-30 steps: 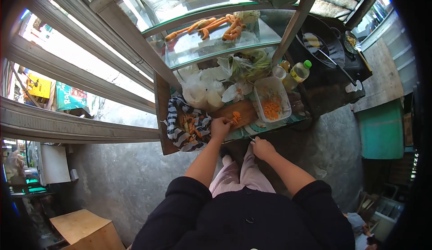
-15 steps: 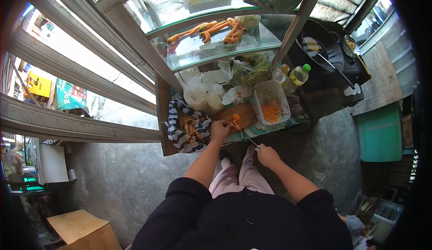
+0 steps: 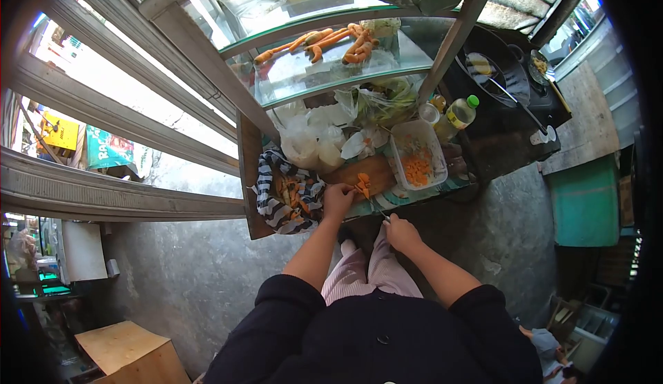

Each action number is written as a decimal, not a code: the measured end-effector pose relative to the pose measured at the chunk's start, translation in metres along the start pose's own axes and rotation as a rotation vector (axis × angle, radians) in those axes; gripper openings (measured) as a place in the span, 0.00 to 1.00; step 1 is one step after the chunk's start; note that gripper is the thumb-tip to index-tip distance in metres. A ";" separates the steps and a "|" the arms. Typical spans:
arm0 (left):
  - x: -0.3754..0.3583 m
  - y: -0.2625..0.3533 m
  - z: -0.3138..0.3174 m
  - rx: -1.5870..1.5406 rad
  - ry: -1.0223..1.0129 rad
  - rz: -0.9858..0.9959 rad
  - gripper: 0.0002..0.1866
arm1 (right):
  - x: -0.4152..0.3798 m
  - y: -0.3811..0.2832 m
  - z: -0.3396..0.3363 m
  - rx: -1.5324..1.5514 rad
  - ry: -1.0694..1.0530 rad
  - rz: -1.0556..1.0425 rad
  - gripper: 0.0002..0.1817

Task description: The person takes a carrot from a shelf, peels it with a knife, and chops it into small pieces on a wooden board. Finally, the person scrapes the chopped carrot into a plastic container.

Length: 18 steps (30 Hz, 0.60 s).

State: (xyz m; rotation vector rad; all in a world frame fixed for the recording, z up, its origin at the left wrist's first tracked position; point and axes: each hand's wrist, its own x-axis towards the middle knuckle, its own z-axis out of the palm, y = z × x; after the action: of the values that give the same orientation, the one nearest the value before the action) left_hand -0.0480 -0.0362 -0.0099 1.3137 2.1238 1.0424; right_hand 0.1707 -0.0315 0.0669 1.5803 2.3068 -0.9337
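Observation:
On a wooden cutting board [image 3: 378,170] lie cut pieces of carrot [image 3: 363,180]. My left hand [image 3: 338,199] is closed at the board's near left edge, its fingertips pinching a piece of carrot. My right hand [image 3: 402,233] is wrapped round the handle of a knife [image 3: 381,212], whose blade points toward the board. To the right of the board stands a clear plastic tub [image 3: 439,152] with diced carrot [image 3: 417,169] in it. A black-and-white striped plastic bag [image 3: 266,197] holding carrot scraps sits left of my left hand.
White plastic bags [image 3: 307,139] and a bag of green vegetables [image 3: 387,101] stand behind the board. Whole carrots [image 3: 331,39] lie on the glass shelf above. A green-capped bottle [image 3: 461,112] stands near the stove with a wok [image 3: 494,73] at the right.
My right hand has moved slightly up and to the left with the knife, closer to the board. The left hand stays nearly where it was, and the carrot pieces have shifted a little.

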 end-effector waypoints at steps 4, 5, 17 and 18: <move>0.000 0.003 -0.002 -0.099 -0.073 -0.140 0.09 | 0.001 0.001 0.004 -0.006 0.007 -0.002 0.17; 0.000 0.003 -0.001 -0.104 -0.065 -0.126 0.09 | 0.001 0.000 0.004 -0.021 -0.001 0.012 0.16; 0.001 0.007 -0.002 -0.027 -0.020 -0.002 0.09 | 0.018 0.004 0.014 0.013 -0.084 0.056 0.16; 0.002 0.011 -0.003 -0.011 -0.030 -0.017 0.09 | 0.020 0.008 0.016 0.054 -0.086 0.058 0.17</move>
State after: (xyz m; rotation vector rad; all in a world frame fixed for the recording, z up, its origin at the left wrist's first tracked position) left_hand -0.0447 -0.0325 0.0004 1.2957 2.1005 1.0205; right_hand 0.1671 -0.0239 0.0413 1.5861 2.1841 -1.0373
